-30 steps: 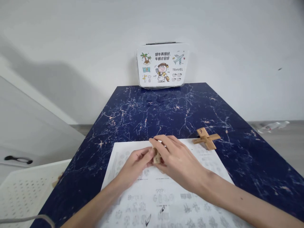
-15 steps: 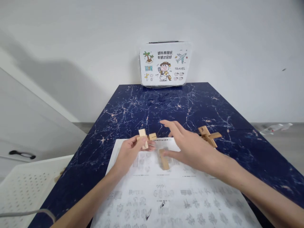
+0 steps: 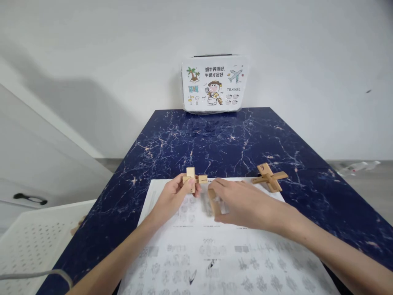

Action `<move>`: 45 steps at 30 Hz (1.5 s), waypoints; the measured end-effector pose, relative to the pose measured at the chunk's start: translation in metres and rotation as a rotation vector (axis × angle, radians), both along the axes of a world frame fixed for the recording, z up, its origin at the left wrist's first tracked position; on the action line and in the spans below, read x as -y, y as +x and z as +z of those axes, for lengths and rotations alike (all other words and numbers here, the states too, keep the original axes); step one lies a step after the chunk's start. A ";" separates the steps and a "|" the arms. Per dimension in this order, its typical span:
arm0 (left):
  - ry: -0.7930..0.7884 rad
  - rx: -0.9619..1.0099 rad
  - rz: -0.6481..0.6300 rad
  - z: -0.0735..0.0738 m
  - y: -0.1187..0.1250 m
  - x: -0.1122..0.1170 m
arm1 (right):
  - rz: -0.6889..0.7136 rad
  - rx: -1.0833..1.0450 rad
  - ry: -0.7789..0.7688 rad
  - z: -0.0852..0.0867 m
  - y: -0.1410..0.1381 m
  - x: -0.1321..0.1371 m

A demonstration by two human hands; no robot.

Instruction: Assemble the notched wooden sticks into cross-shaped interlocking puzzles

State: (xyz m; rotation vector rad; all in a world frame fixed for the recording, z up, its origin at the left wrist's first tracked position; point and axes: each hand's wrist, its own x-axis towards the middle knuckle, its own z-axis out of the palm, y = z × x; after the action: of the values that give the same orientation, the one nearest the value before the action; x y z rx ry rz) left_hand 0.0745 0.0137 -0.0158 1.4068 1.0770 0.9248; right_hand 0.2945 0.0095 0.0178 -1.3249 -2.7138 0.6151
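My left hand (image 3: 172,197) is closed around a small cross of two joined wooden pieces (image 3: 194,180), held just above the far edge of a printed sheet (image 3: 215,254). My right hand (image 3: 242,201) lies over the sheet with its fingers pinching one end of a single wooden bar (image 3: 214,201) that rests on the paper. A second wooden cross (image 3: 269,178), marked with a dark symbol, lies on the blue marble table (image 3: 215,139) to the right of my right hand, untouched.
A white printed box (image 3: 214,84) with cartoon pictures stands against the wall at the table's far end. A white perforated basket (image 3: 33,241) sits low at the left, beside a white cabinet with a black handle (image 3: 29,199).
The two hands came apart from one joined bundle: the left lifted away with a two-piece cross, a single bar stayed on the paper, and the right hand closed its fingers on that bar.
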 end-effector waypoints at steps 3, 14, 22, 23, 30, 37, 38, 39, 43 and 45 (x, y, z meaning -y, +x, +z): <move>0.024 0.000 0.000 0.000 -0.001 0.000 | -0.047 -0.121 -0.069 0.014 0.013 -0.009; 0.055 0.008 -0.095 -0.011 -0.003 -0.002 | 0.013 -0.450 0.073 0.031 0.029 -0.027; -0.017 0.039 -0.145 -0.018 -0.003 0.002 | 0.055 -0.357 0.151 0.021 0.024 -0.028; -0.020 0.035 -0.146 -0.018 -0.003 0.002 | 0.059 -0.350 0.161 0.020 0.024 -0.028; -0.058 0.064 -0.107 -0.020 -0.001 0.001 | -0.004 -0.354 0.011 0.013 0.024 -0.032; -0.139 0.127 -0.019 -0.024 0.000 0.000 | -0.105 -0.478 -0.164 0.013 0.023 -0.034; -0.146 0.135 -0.013 -0.023 0.000 0.000 | -0.113 -0.526 -0.190 0.013 0.022 -0.035; -0.150 0.140 -0.011 -0.023 0.000 0.001 | -0.113 -0.586 -0.234 0.013 0.022 -0.035; -0.150 0.148 -0.012 -0.021 0.000 0.002 | -0.092 -0.859 -0.544 0.011 0.019 -0.035; -0.154 0.155 -0.027 -0.021 0.000 0.001 | -0.094 -0.941 -0.648 0.010 0.015 -0.034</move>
State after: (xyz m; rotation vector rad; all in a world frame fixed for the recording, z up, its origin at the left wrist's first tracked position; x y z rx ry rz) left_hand 0.0741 0.0124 -0.0370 1.2008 0.9886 0.8972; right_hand 0.3094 0.0437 0.0274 -0.8530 -1.7201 1.6709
